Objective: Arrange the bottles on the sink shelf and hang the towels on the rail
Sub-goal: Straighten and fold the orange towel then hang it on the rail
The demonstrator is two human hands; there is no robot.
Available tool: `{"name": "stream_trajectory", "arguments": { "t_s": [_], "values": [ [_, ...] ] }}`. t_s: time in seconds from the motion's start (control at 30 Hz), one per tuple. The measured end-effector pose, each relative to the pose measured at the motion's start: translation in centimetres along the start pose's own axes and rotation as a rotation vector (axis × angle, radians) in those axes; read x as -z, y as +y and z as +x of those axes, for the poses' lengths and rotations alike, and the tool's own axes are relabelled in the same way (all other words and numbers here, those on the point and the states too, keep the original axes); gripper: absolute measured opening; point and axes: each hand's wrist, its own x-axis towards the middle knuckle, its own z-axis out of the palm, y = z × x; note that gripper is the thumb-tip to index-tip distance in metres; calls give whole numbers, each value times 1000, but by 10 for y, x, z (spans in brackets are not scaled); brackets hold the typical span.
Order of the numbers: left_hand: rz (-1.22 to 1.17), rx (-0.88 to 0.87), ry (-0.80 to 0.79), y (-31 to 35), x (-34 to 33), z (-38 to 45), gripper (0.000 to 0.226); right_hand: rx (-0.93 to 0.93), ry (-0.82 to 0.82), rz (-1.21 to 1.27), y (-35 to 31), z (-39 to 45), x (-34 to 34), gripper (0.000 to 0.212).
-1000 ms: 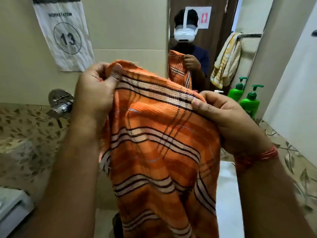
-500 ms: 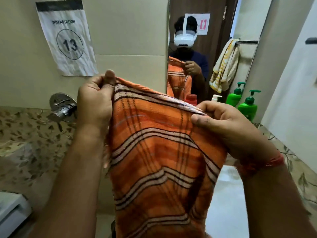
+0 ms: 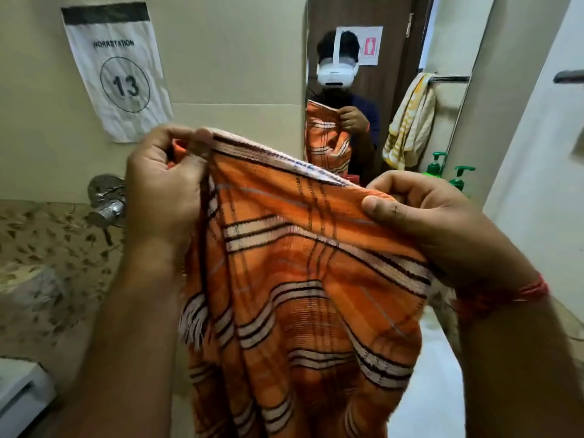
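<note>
Before the mirror, orange towel point(image 3: 303, 279) hanging between hands, left hand point(image 3: 164, 188) and right hand point(image 3: 442, 229) each grip its top edge

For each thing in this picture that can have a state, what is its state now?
orange striped towel: held up by its top edge, hanging down, not on a rail
left hand: pinches the towel's top left corner
right hand: grips the towel's top right edge
yellow and white towel: seen in the mirror, hung over a rail
green pump bottles: upright, pump heads on
wall tap: no water seen running
</note>
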Motion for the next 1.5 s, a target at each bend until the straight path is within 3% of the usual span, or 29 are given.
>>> {"name": "stream_trajectory", "arguments": {
  "t_s": [0.1,0.17,0.23,0.33,0.4,0.5,0.6,0.7,0.8,1.0,1.1,1.3,1.5],
  "values": [
    [-12,-78,-352,5,-13,-11,18,14,-42,43,-1,6,-12,12],
    [-80,-119,-663,9,-20,-20,48,41,-74,7,-1,13,-23,16],
    [-100,-63,-921,11,-23,-26,61,61,-104,-29,1,17,-28,17],
    [39,8,-1117,11,-25,-32,33,84,-88,-113,4,18,-26,11],
    [-21,99,-1007,8,-22,-34,15,83,-45,-165,6,15,-20,14],
    [-126,133,-866,2,-14,-30,9,19,-6,-295,7,9,-8,28],
    [-163,99,-875,4,-13,-31,7,-126,-152,-482,4,6,3,35],
    [-213,110,-844,5,-13,-32,10,-245,-306,-515,2,3,10,34],
    [-248,164,-790,3,-11,-28,11,-259,-318,-512,2,1,18,26],
    [-338,202,-869,3,-14,-30,12,-59,-251,-415,-1,-1,10,44],
    [-326,185,-940,6,-21,-35,8,36,-216,-342,5,9,-13,37],
    [-314,219,-919,7,-16,-32,9,39,-139,-167,17,14,-19,23],
    [-396,289,-895,6,-11,-30,8,-17,-271,-16,20,14,-10,13]
  ]
}}
